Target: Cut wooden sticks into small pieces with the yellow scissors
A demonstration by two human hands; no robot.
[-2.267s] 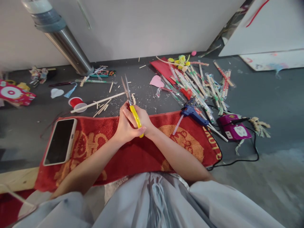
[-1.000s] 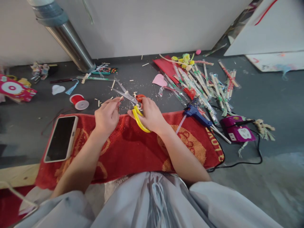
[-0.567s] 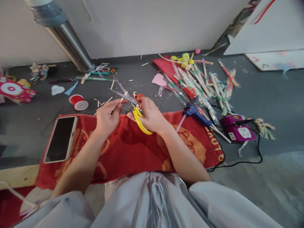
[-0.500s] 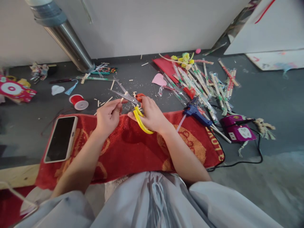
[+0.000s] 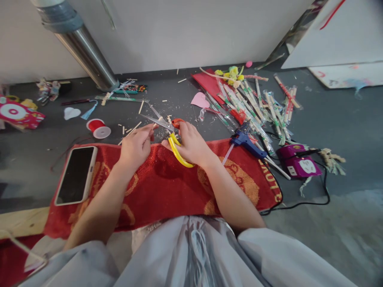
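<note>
My right hand (image 5: 191, 144) is closed round the handles of a pair of scissors (image 5: 180, 156), one handle loop yellow and the other orange. Their blades are spread apart and point up and to the left. Between thumb and fingers, my left hand (image 5: 135, 145) pinches a short pale wooden stick (image 5: 160, 119), which reaches in between the blades. Most of the stick is hidden by the fingers and the metal. Cut stick pieces (image 5: 133, 128) and crumbs lie on the dark surface around both hands. Both forearms pass above a red towel (image 5: 167, 191).
A phone (image 5: 76, 175) lies on the towel's left end. Beyond it stands a spool of red ribbon (image 5: 98, 128). To the right are a blue glue gun (image 5: 248, 144), a purple power box (image 5: 300, 161) with a black cable, and several wrapped chopsticks (image 5: 248, 101). A metal post (image 5: 86, 56) rises behind.
My left fingers have shifted slightly on the stick, with the thumb now more hidden. The scissors stay spread, almost in the same place.
</note>
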